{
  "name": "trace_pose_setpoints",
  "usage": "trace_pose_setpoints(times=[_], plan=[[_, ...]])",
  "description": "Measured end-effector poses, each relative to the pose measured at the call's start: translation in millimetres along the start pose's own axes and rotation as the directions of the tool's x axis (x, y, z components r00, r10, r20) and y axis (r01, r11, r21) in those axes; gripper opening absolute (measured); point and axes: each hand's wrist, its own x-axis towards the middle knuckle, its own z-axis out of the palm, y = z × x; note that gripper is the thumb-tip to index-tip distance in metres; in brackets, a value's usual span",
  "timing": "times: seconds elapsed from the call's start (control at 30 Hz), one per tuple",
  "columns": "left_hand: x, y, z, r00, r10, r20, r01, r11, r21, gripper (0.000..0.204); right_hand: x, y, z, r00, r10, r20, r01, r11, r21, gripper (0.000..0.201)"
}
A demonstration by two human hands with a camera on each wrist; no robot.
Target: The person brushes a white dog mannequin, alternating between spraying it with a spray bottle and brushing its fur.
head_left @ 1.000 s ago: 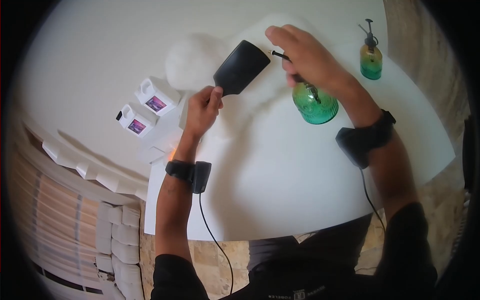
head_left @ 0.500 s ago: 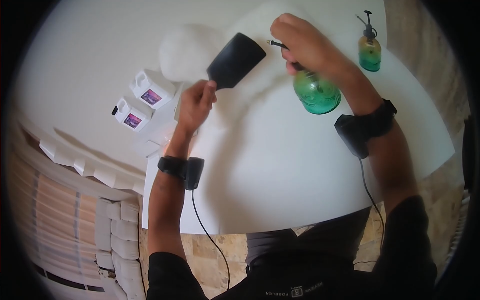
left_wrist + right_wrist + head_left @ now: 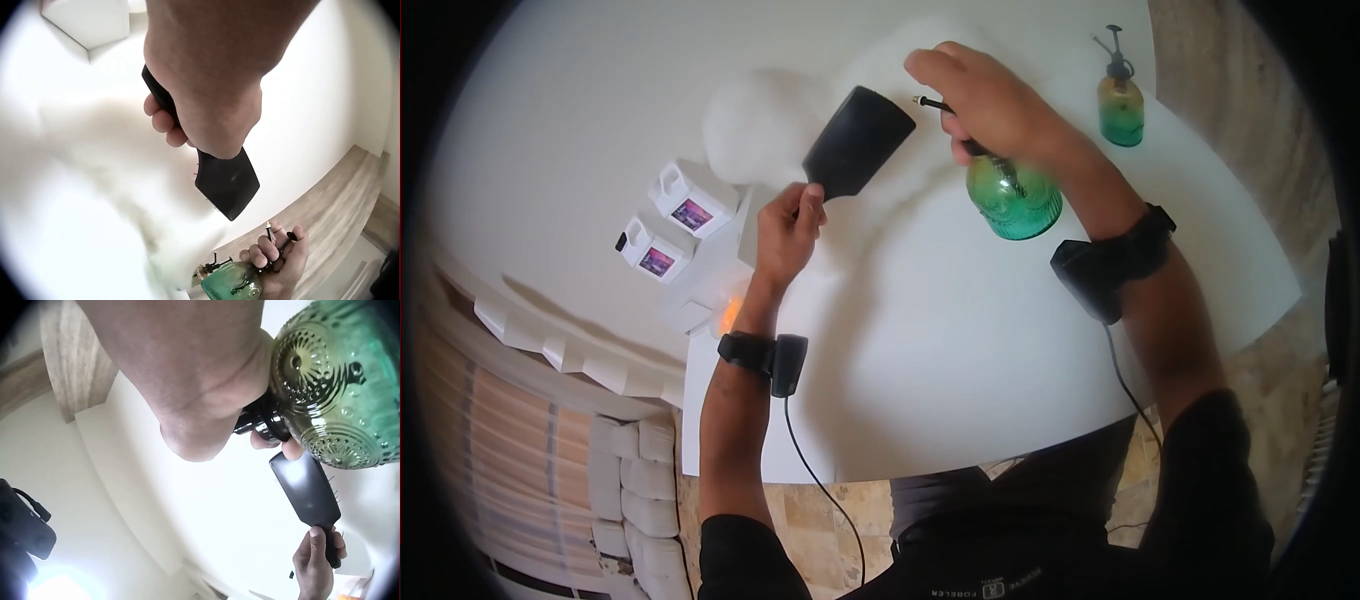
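My left hand [image 3: 788, 235] grips the handle of a black paddle hairbrush [image 3: 860, 142], held up over the white table with its smooth back toward the head camera. A few bristles show along its edge in the right wrist view. My right hand [image 3: 1000, 105] is wrapped around the black neck of a yellow-green glass spray bottle [image 3: 1015, 205]. The bottle's nozzle [image 3: 930, 103] points left at the brush, a short gap from its corner. In the left wrist view, the thumb is beside the pump's round black top [image 3: 291, 235].
Beyond the brush are white fluffy masses [image 3: 755, 125]. Two white jugs [image 3: 693, 203] with purple labels stand at the left, near an orange glow [image 3: 730, 313]. A second spray bottle [image 3: 1122, 112] stands at the table's [image 3: 940, 370] far right. Cables hang from both wrist cameras.
The right thumb was drawn in toward the pump half a second ago and reaches out again now. Hairbrush and bottle keep nearly the same spacing while the head view shifts slightly.
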Motion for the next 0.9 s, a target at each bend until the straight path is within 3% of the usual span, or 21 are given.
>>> trace_pose_setpoints(times=[0.07, 0.2, 0.27, 0.3, 0.37, 0.47, 0.63, 0.9], plan=[[-2.6, -3.6, 4.9, 0.999, -0.026, 0.025, 0.027, 1.000, -0.010, 0.045, 1.8, 2.1, 0.7, 0.991, -0.093, -0.096, 0.095, 0.995, 0.015, 0.042], [-24.5, -19.2, 13.8, 0.996, -0.062, 0.067, 0.063, 0.998, -0.005, 0.043, 9.5, 9.9, 1.6, 0.993, -0.097, -0.071, 0.098, 0.995, 0.004, 0.034], [-28.5, -26.0, 12.8, 0.998, -0.024, 0.060, 0.021, 0.998, 0.057, 0.044, 8.3, 9.1, 3.7, 0.999, -0.040, 0.031, 0.040, 0.999, -0.010, 0.038], [-27.5, -27.8, 9.9, 0.998, -0.026, 0.055, 0.023, 0.998, 0.059, 0.044, 6.5, 8.4, 5.3, 0.998, -0.043, 0.035, 0.044, 0.999, -0.010, 0.038], [-22.8, -18.5, 3.0, 0.998, -0.054, 0.038, 0.053, 0.998, 0.029, 0.044, -2.4, 1.6, 6.4, 0.994, 0.089, 0.056, -0.089, 0.996, -0.012, 0.045], [-11.5, -8.2, -1.6, 1.000, -0.030, -0.010, 0.030, 1.000, 0.005, 0.045, -6.2, -2.8, 7.1, 0.991, 0.131, 0.040, -0.126, 0.988, -0.092, 0.050], [-5.1, -4.6, 2.2, 0.999, -0.028, -0.038, 0.026, 0.999, -0.035, 0.046, -8.1, -6.5, 2.4, 0.997, 0.074, -0.010, -0.074, 0.997, 0.011, 0.051], [-45.2, -29.9, 16.0, 0.985, -0.136, 0.108, 0.135, 0.991, 0.012, 0.044, 3.9, -2.1, 2.5, 0.999, 0.047, -0.013, -0.047, 0.999, 0.003, 0.051]])
